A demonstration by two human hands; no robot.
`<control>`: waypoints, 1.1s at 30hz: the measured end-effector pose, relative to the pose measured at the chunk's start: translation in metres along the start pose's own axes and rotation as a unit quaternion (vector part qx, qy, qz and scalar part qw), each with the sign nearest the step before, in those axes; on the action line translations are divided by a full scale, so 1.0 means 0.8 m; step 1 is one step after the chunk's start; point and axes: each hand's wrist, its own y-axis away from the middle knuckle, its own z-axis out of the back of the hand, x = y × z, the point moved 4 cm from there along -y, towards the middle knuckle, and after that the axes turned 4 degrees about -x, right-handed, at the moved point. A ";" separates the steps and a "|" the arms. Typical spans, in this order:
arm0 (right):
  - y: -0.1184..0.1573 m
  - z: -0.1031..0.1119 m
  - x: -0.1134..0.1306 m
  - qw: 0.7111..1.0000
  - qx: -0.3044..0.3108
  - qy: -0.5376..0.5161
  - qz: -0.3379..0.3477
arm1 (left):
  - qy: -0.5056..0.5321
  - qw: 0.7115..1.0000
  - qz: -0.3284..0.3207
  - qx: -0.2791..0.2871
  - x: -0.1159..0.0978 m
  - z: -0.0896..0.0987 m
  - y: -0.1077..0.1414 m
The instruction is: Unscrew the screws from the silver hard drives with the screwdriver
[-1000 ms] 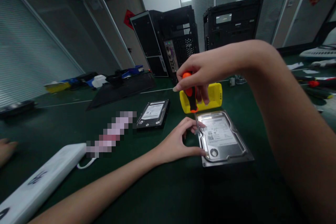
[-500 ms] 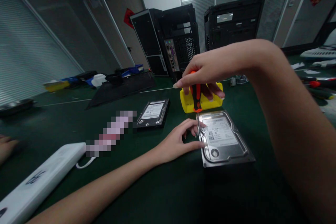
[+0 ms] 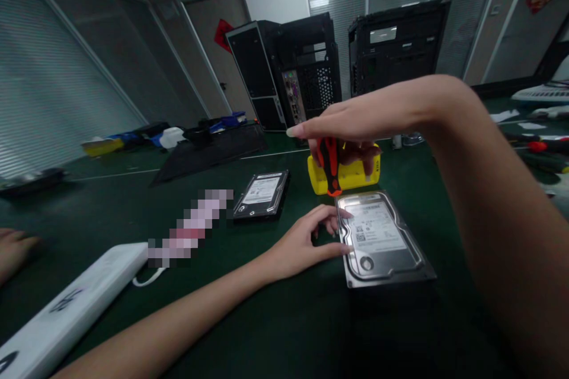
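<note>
A silver hard drive (image 3: 380, 240) with a white label lies on the dark green table in front of me. My left hand (image 3: 304, 243) grips its left edge, thumb and index finger resting on the top face. Above the drive's far left corner, my right hand (image 3: 344, 130) is bent over a red-and-black screwdriver (image 3: 329, 166), fingers around the handle and the palm over its end. The screwdriver points down at the drive's left edge; its tip is hard to make out. Right behind the drive sits a yellow holder (image 3: 355, 174).
A second hard drive (image 3: 261, 194) lies left of the yellow holder. Computer cases (image 3: 284, 71) stand at the back. A long white box (image 3: 84, 290) is at lower left, near another person's hand (image 3: 15, 251). A black mat (image 3: 213, 151) lies farther back, and tools (image 3: 542, 145) lie at far right.
The view has shifted slightly. My right hand's fingers have moved on the screwdriver handle, which now leans a little differently. My left hand stays on the hard drive.
</note>
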 end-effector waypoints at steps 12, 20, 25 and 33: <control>-0.005 -0.006 0.005 0.996 0.085 0.008 0.040 | 0.002 1.000 0.007 0.001 0.000 0.001 0.001; -0.013 -0.003 -0.006 0.997 0.034 0.044 0.061 | -0.001 1.000 0.027 0.002 0.000 0.002 0.003; -0.016 -0.005 -0.006 0.994 0.053 0.031 0.085 | 0.012 0.999 0.036 0.005 0.001 0.001 0.002; -0.016 -0.006 -0.004 0.995 0.059 0.064 0.049 | 0.011 0.999 0.029 0.010 0.001 -0.001 0.001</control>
